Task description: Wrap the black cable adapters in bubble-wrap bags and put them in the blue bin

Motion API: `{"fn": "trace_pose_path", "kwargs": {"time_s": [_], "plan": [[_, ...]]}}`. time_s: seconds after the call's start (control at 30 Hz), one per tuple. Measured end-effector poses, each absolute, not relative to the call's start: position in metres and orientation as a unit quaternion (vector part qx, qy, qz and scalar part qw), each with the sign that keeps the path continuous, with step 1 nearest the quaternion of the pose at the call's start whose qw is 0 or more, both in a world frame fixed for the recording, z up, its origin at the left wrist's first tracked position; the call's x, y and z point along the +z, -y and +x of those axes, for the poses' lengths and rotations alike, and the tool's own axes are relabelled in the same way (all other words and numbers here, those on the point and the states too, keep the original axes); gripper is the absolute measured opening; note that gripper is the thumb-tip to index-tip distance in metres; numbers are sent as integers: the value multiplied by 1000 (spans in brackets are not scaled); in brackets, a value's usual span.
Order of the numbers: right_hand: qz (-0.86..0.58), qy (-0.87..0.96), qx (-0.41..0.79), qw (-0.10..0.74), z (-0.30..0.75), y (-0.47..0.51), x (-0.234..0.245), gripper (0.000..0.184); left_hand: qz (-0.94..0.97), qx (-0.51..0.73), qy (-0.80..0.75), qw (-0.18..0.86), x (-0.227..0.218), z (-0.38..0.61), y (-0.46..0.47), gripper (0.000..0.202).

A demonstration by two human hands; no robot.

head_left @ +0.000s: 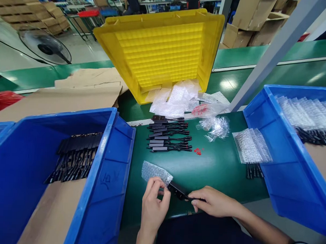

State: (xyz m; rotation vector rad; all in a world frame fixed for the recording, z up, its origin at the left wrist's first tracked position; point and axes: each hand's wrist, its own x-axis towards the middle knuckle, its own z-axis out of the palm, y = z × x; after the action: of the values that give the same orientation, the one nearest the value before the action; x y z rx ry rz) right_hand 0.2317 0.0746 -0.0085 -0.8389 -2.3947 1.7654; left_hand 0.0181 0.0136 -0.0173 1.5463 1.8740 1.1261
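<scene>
My left hand [156,201] pinches the near end of a clear bubble-wrap bag [155,171]. In my right hand [213,201] is the cable of a black cable box [177,190], a small rectangular case with a lead at its end. The far end of this case meets the bag's mouth by my left fingers; how far inside it reaches is hard to see. Beyond my hands, several similar black cable boxes [159,138] lie in a row on the green bench [204,170]. Small red rings [197,151] lie beside them.
A blue bin [118,163] with black cable boxes stands left; another blue bin [285,167] with bagged ones stands right. Bagged units [251,145] lie beside it. A yellow crate [160,53] tilts behind bubble bags [177,97] and crumpled plastic [215,127]. A grey post [274,51] rises right.
</scene>
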Motion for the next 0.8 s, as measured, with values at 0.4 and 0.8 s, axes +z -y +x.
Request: {"fn": "trace_pose_path", "kwargs": {"time_s": [0.4,0.8], "plan": [[-420,770,437,199,238,-71,-17,55,723,357,-540,243,3,59,-25,10],[-682,669,23,294,344,-109,-39,63,728,199,-654,-60,-48,-48,-120,44]]}}
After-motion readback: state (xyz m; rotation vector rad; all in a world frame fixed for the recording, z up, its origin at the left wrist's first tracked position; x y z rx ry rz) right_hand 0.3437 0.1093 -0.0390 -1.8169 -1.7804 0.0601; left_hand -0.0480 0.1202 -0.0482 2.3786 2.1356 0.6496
